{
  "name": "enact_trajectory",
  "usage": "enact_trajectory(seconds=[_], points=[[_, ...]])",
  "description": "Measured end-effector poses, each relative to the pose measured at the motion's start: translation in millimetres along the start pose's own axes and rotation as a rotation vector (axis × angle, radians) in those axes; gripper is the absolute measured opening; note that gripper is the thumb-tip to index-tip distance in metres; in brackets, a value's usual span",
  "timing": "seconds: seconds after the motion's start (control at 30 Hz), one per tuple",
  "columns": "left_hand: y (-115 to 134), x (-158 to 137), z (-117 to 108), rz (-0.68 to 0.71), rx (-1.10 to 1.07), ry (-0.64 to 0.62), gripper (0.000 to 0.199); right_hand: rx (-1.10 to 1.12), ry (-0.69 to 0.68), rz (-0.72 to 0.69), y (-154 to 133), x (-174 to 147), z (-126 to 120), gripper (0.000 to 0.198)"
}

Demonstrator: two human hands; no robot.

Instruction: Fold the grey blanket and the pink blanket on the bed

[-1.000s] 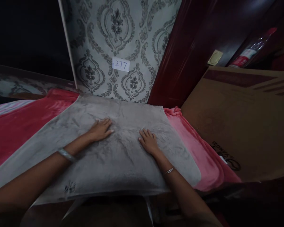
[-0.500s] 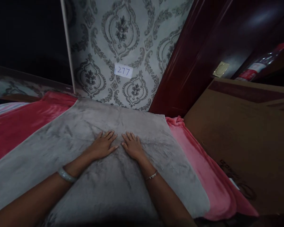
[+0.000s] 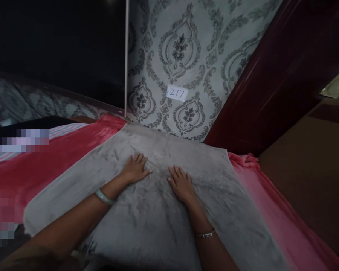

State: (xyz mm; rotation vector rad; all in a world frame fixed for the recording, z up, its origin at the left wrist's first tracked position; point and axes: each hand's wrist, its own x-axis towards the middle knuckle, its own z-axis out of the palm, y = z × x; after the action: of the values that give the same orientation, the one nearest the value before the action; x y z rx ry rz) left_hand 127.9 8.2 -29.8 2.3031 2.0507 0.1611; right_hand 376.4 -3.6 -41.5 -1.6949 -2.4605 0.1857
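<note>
A grey plush blanket (image 3: 158,210) lies spread out flat in front of me, with faint creases and darker brushed streaks in its pile. My left hand (image 3: 135,169) rests palm down on it, fingers spread, a pale bangle on that wrist. To its right my right hand (image 3: 181,183) also lies flat on the grey cloth, fingers out, with a thin silver bracelet on the wrist. Neither hand grips anything. Under the grey blanket a red and pink blanket (image 3: 81,150) shows along the left and right sides.
A dark television screen (image 3: 59,49) stands at the upper left. Behind the blanket is a patterned wall (image 3: 147,75) bearing a paper label (image 3: 177,93) marked 277. Dark red furniture (image 3: 248,94) and a brown cardboard box (image 3: 305,165) border the right side. Striped cloth (image 3: 64,130) lies at left.
My view has swung left, so everything sits further right in the picture. The hands have moved apart on the grey blanket, the left one farther to the left. Both stay flat.
</note>
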Motion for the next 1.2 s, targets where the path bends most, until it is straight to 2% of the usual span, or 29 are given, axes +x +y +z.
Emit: enact_trajectory(seconds=[0.2,0.3,0.43,0.53,0.6,0.73,0.87,1.0,1.2], points=[[-94,-9,-27,-0.354,0.063,-0.020,0.084,-0.005,-0.012,0.011,-3,-1,-3,0.054],[-124,-24,-32,-0.440,0.061,0.014,0.081,0.002,-0.018,0.012,-4,-2,-6,0.054],[-136,-38,-34,-0.482,0.068,0.093,0.074,0.006,-0.024,0.012,-5,-3,-8,0.055],[-141,-34,-39,-0.466,0.084,0.090,0.067,0.014,-0.023,0.010,-5,-2,-8,0.055],[-143,-25,-44,-0.393,0.111,0.101,0.064,0.016,-0.025,0.016,-5,-2,-7,0.055],[-140,6,-44,-0.113,0.086,0.038,0.067,0.014,-0.043,0.030,-6,-1,-5,0.055],[-138,39,-31,-0.048,0.005,-0.006,0.073,-0.003,-0.053,0.038,-6,-1,-6,0.056],[-158,59,-24,-0.135,0.011,-0.009,0.069,-0.014,-0.075,0.051,-7,-1,-6,0.056],[-193,80,-30,-0.302,0.007,-0.033,0.067,0.009,-0.056,0.041,-3,-1,-1,0.056]])
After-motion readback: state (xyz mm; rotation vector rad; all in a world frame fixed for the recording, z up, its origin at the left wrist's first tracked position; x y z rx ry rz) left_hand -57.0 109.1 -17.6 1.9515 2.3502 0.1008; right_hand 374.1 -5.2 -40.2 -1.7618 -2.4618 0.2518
